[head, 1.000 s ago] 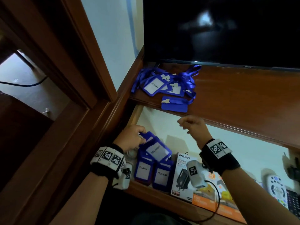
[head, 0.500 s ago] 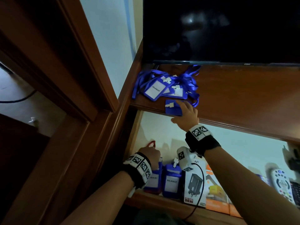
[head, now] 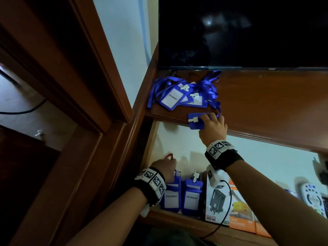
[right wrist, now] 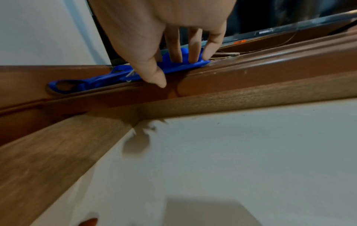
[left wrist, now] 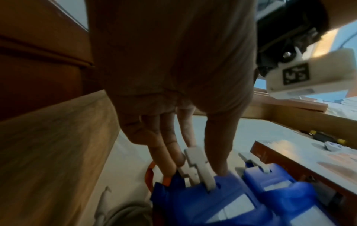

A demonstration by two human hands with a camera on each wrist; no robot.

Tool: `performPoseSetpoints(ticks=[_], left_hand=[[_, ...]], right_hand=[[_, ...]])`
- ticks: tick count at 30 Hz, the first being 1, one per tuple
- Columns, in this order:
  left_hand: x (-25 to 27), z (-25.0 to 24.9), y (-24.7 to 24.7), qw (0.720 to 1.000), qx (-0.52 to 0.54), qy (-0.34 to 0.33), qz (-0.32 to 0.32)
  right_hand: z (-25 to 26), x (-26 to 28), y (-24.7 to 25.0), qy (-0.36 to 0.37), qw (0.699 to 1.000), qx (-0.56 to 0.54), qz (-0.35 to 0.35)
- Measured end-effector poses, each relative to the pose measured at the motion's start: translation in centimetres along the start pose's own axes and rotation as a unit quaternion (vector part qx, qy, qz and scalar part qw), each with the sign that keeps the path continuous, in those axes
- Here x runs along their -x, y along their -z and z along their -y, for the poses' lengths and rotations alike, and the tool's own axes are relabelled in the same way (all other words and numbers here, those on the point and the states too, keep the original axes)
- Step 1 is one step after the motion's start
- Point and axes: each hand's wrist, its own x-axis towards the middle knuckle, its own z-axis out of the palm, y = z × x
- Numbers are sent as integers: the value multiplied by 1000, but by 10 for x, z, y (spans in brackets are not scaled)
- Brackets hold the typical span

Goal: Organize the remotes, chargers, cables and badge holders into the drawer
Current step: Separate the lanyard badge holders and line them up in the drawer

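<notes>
Two blue badge holders marked PELAWAT (head: 181, 198) stand upright at the left front of the open drawer (head: 257, 162). My left hand (head: 166, 168) is on top of the left one (left wrist: 195, 198), pinching it by its white clip (left wrist: 200, 165) between fingers and thumb. On the wooden shelf (head: 266, 107) above, my right hand (head: 212, 126) holds a single blue badge holder (head: 195, 122) that overhangs the edge. Its fingers lie on top (right wrist: 193, 52) and the thumb is at the front edge. A tangle of badge holders with blue lanyards (head: 182, 96) lies behind it.
Boxed chargers (head: 218, 203) and an orange box (head: 239, 217) stand right of the holders. A white remote (head: 312, 199) lies at the drawer's far right. A red loop (head: 169, 156) and a grey cable (left wrist: 125, 214) sit by the left wall. A dark TV (head: 248, 32) fills the shelf's back.
My right hand rose from the drawer to the shelf and took the single badge holder, drawing it over the edge. My left hand stood its holder upright at the drawer's left front.
</notes>
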Motion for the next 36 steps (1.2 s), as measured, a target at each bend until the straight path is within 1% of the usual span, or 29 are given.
performPoseSetpoints(ticks=[3,6,9,11,12,15,17,18,20,21,23,24,25,27,29,31,34,36], left_hand=[[2,2,6,997,59,3,-54],[3,-3,16,981,123,-5,-150],[2,-17,30,949,202,-40,-240],[0,-33,40,924,258,-63,-277],[-1,-42,45,912,285,-74,-285],[-3,-73,59,884,360,-103,-280],[-7,-93,67,862,403,-127,-280],[-9,-103,70,848,423,-136,-290],[-13,-118,75,823,440,-144,-329],[-14,-124,77,818,432,-150,-350],[-12,-134,82,816,406,-164,-378],[-11,-139,85,816,395,-169,-387],[-9,-144,89,817,387,-175,-391],[-7,-151,97,824,383,-194,-370],[-4,-157,106,830,397,-221,-324],[1,-162,115,828,414,-254,-280],[13,-170,128,823,422,-293,-244],[18,-173,137,814,441,-303,-225]], right_hand=[[-13,6,4,21,1000,-12,-17],[-23,13,9,18,994,-72,-75],[-34,26,16,16,977,-162,-140],[-41,37,22,3,959,-229,-164],[-44,43,26,-6,949,-266,-168],[-49,59,43,-7,916,-373,-145],[-52,66,51,0,885,-451,-111],[-55,68,54,4,871,-482,-94],[-62,72,61,6,856,-512,-76],[-66,73,66,7,851,-520,-73],[-75,74,75,10,837,-543,-68],[-81,75,81,8,834,-547,-70],[-87,76,85,5,839,-539,-73],[-99,76,94,-5,847,-527,-72],[-111,77,102,-15,838,-543,-58],[-122,79,112,-17,825,-563,-41],[-133,81,126,-11,813,-581,-42],[-140,80,134,-4,811,-583,-55]])
